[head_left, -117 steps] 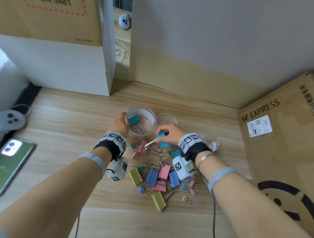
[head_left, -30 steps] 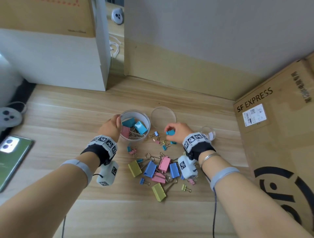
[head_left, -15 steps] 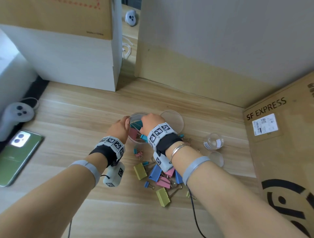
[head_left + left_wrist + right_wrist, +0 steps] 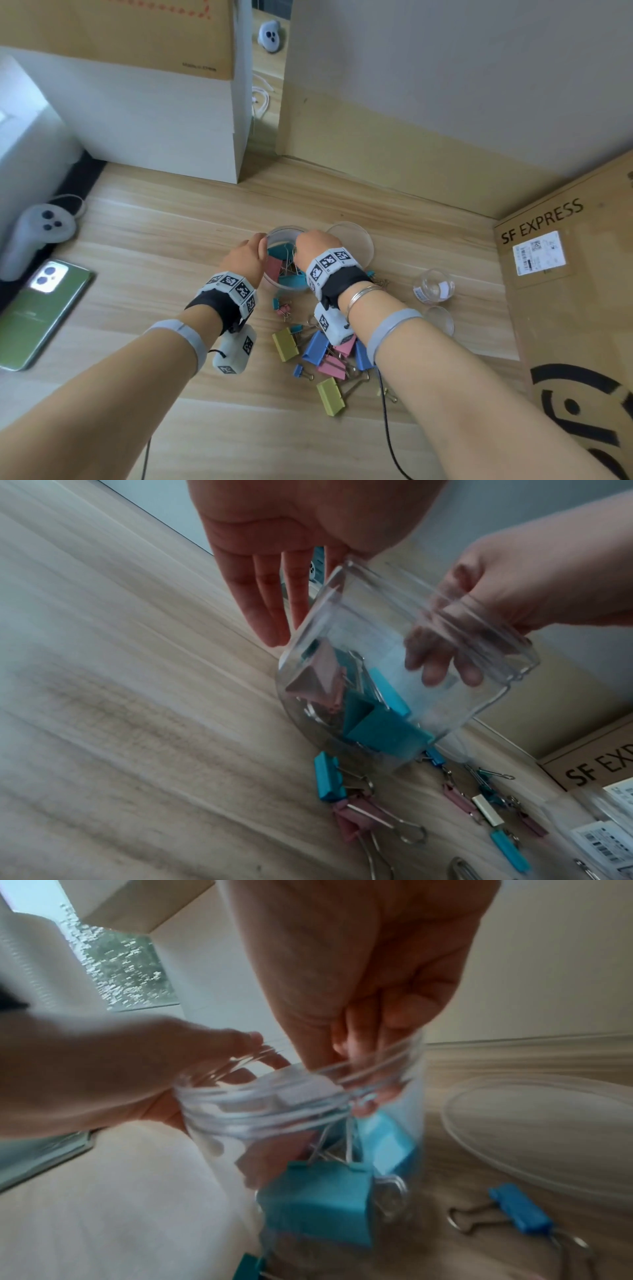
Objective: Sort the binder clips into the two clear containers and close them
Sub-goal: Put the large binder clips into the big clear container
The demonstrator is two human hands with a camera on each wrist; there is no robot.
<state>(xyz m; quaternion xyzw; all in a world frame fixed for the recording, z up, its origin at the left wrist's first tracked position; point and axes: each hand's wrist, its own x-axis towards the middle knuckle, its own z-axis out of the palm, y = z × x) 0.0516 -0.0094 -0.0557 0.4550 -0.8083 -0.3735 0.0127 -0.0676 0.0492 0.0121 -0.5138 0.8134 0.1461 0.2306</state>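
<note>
The large clear jar (image 4: 283, 230) stands open on the wooden table with teal and pink clips inside. My left hand (image 4: 251, 250) grips its left side near the rim, thumb on the rim (image 4: 251, 1039). My right hand (image 4: 310, 246) reaches into the mouth with bunched fingertips (image 4: 356, 1053). They pinch the wire handles of a teal binder clip (image 4: 318, 1204), which hangs inside the jar. The jar's lid (image 4: 356, 240) lies just right of it. The small clear jar (image 4: 433, 286) and its lid (image 4: 440, 318) sit further right. A pile of loose clips (image 4: 325, 353) lies under my right wrist.
A green phone (image 4: 37, 308) and a grey controller (image 4: 37, 229) lie at the far left. A white box (image 4: 154, 113) stands behind, and a cardboard SF Express box (image 4: 565, 274) closes off the right. Small clips (image 4: 329, 783) lie against the jar's base.
My right hand picked a teal clip from the table to the right of the jar and carried it left over the jar, then dipped into the mouth. The left hand stayed on the jar.
</note>
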